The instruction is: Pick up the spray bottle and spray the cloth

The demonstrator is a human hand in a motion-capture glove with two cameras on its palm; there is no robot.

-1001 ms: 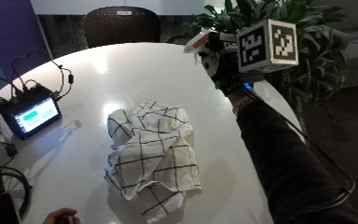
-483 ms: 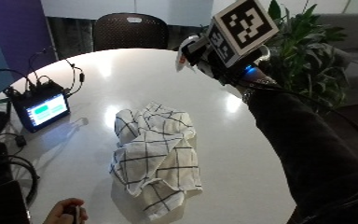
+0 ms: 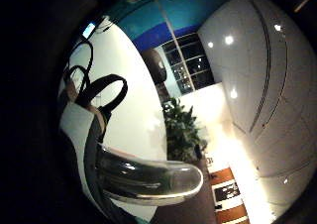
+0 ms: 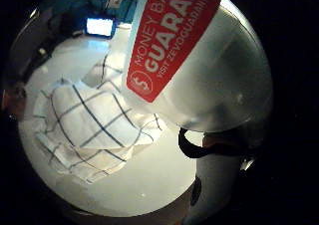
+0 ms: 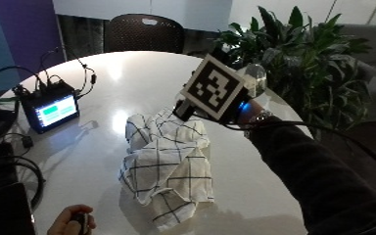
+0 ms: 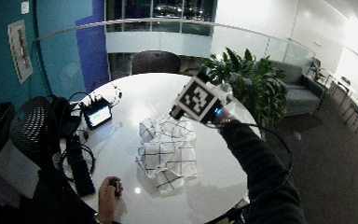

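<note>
A small monitor (image 5: 50, 111) and cables (image 5: 18, 166) sit near the cloth (image 5: 168, 169).

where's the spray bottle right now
In the outside view the spray bottle is up off the table in the gloved right hand, above the checked cloth's far edge. The thumb side palm view shows its red label close to the palm.
</note>
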